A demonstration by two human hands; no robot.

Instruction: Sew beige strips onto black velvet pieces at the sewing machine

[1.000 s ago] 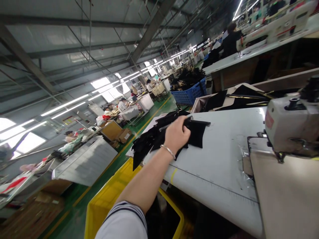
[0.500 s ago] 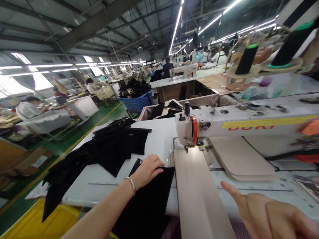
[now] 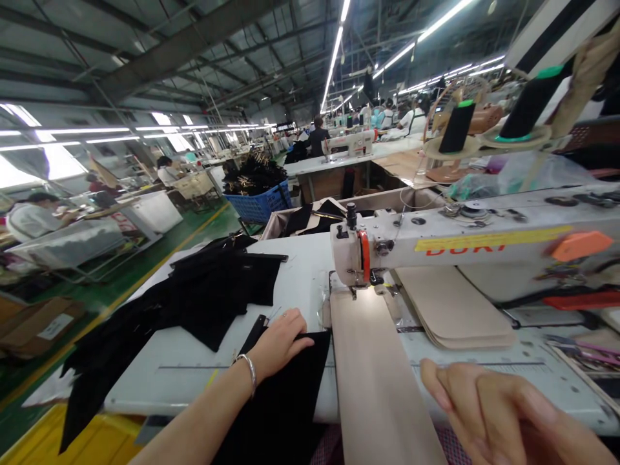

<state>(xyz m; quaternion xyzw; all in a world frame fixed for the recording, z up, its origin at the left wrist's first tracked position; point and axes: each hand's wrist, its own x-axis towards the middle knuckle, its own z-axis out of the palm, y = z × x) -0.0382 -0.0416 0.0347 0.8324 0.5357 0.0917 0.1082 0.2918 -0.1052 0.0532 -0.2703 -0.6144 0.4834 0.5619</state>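
My left hand (image 3: pixel 278 342) lies flat, fingers stretched, on a black fabric piece (image 3: pixel 285 394) at the near edge of the white sewing table (image 3: pixel 188 361). A bracelet is on that wrist. My right hand (image 3: pixel 504 413) hovers at the bottom right, fingers loosely apart, holding nothing, just right of the long tan guide board (image 3: pixel 378 381). The white sewing machine (image 3: pixel 465 242) stands behind it, with its needle head above the board's far end. A pile of black fabric pieces (image 3: pixel 194 297) lies to the left of my left hand.
A stack of tan boards (image 3: pixel 450 307) rests under the machine arm. Thread cones (image 3: pixel 458 126) stand at the upper right. A yellow bin (image 3: pixel 58 442) sits below the table's left end. A blue basket (image 3: pixel 264 197) of black pieces and other workers at machines are farther back.
My left hand left the black pile, brought a black piece to the near edge beside the guide board, and rests on it. My right hand came into view. My head turned right.
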